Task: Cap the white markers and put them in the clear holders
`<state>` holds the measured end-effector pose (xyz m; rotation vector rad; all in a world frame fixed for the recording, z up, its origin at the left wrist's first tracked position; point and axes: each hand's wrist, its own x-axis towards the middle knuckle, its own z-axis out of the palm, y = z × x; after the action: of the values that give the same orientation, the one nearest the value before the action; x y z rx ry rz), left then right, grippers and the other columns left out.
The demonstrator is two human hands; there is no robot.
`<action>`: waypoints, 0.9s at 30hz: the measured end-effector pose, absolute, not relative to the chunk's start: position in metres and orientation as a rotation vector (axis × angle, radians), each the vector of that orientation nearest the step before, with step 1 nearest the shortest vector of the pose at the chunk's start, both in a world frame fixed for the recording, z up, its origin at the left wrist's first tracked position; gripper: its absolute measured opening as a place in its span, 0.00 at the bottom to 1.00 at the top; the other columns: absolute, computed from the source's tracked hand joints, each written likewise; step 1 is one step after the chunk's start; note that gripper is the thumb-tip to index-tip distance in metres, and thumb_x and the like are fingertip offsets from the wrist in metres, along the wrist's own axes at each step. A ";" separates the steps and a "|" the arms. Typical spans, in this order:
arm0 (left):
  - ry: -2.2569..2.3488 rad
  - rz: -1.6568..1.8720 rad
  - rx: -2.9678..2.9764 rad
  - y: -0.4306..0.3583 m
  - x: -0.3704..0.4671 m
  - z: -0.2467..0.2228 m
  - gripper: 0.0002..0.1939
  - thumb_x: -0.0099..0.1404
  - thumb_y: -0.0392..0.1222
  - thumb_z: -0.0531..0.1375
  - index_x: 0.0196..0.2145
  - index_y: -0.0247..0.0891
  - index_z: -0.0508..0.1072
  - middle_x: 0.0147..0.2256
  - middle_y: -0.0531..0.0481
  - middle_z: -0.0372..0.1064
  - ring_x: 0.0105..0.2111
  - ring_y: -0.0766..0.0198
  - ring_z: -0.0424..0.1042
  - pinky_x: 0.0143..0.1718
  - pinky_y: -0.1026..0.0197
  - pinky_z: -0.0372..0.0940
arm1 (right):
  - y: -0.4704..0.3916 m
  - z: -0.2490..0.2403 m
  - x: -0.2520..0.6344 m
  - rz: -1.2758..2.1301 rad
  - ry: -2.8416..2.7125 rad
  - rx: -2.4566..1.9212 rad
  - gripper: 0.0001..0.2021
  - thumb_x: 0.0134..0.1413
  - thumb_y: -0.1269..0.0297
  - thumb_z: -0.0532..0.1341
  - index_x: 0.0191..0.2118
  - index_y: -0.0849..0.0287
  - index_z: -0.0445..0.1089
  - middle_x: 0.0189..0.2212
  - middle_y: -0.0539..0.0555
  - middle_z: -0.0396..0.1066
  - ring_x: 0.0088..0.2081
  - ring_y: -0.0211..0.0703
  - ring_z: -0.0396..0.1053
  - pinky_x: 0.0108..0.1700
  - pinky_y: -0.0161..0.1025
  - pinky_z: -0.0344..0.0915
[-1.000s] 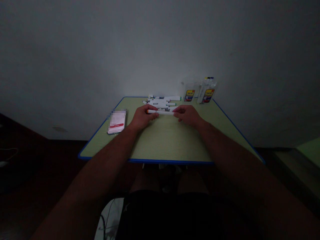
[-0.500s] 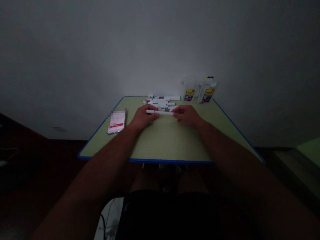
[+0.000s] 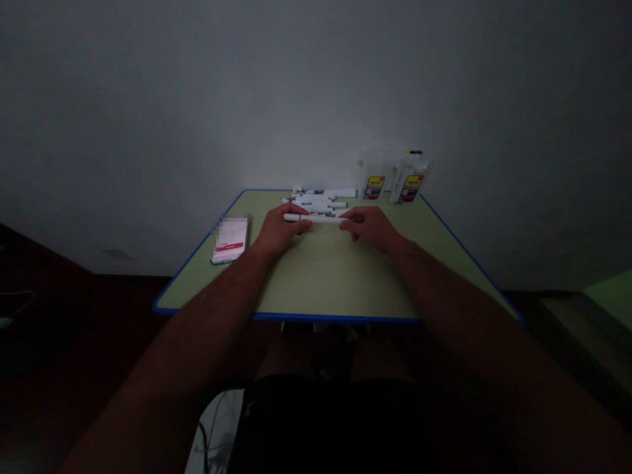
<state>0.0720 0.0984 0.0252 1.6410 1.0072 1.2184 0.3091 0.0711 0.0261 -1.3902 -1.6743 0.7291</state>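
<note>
A white marker (image 3: 326,220) with an orange end lies level between my two hands, above the table (image 3: 336,276). My left hand (image 3: 280,228) is closed around its capped, orange-tipped part, with thumb and fingers pinching it. At the other end, the fingertips of my right hand (image 3: 368,226) pinch the white barrel. Just behind my hands several more white markers (image 3: 318,199) lie in a loose pile, some with green or dark ends. My hands partly hide the nearest ones.
Two clear plastic cases (image 3: 374,174) with yellow-and-blue labels stand at the back right; the rightmost case (image 3: 413,176) holds a few markers. A phone (image 3: 231,239) with a lit screen lies on the left. A grey wall (image 3: 306,92) rises behind the table's blue edge.
The marker has shifted slightly to the left and up in my left hand. My right hand still pinches its other end. The pile, cases and phone have stayed put.
</note>
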 end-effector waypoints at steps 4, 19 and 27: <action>1.013 1.210 1.644 0.098 0.072 0.026 0.10 0.50 0.33 0.70 0.31 0.38 0.75 0.23 0.53 0.71 0.24 0.67 0.67 0.28 0.62 0.63 | 0.072 0.026 0.310 0.744 -1.674 -1.355 0.05 0.53 0.69 0.66 0.36 0.64 0.78 0.25 0.53 0.76 0.19 0.31 0.64 0.23 0.31 0.61; 0.996 1.215 1.650 0.099 0.073 0.025 0.08 0.52 0.35 0.69 0.31 0.38 0.75 0.22 0.53 0.72 0.22 0.68 0.67 0.27 0.62 0.62 | 0.069 0.029 0.309 0.742 -1.672 -1.355 0.06 0.51 0.69 0.66 0.34 0.64 0.79 0.21 0.51 0.74 0.19 0.31 0.64 0.24 0.31 0.60; 0.972 1.192 1.652 0.102 0.071 0.021 0.12 0.49 0.33 0.70 0.33 0.37 0.76 0.24 0.53 0.73 0.24 0.68 0.68 0.29 0.62 0.63 | 0.073 0.025 0.313 0.717 -1.699 -1.343 0.07 0.50 0.66 0.66 0.34 0.63 0.79 0.19 0.50 0.72 0.19 0.32 0.64 0.24 0.31 0.61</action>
<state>0.0709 0.1019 0.0212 1.6515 0.9724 1.1922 0.3128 0.0732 0.0247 -1.3431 -1.6989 0.7171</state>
